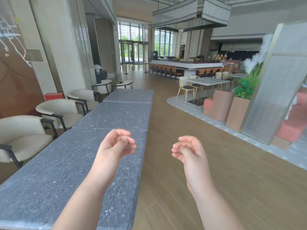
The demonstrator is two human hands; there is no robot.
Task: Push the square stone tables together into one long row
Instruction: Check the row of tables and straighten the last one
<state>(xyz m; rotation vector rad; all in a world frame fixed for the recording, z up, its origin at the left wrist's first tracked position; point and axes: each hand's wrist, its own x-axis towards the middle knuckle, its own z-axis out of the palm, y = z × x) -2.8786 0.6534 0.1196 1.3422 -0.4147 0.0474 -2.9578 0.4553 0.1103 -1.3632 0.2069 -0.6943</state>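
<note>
- Three square grey speckled stone tables stand end to end in one row running away from the camera: the near table (69, 171), the middle table (116, 116) and the far table (131, 95), with only thin seams showing between them — the row looks essentially joined.
- The left hand (114, 145) hangs above the near table and the right hand (189, 151) above the wooden plank floor (207, 163) just beside its edge; both have fingers loosely curled, holding nothing and touching nothing.
- Judging by the thick slab tops, these tables are heavy and rigid, with a matt, slightly rough face. The sensible purchase would be flat palms against a rounded end edge, pushing low and square so the top does not swing.
- The smooth planks should let the legs slide, though they may scrape.
- Cream upholstered armchairs (61, 112) line the row's left side, close to the tables; a bar counter (186, 64) and pale dining tables (207, 82) stand well apart across the lobby.
</note>
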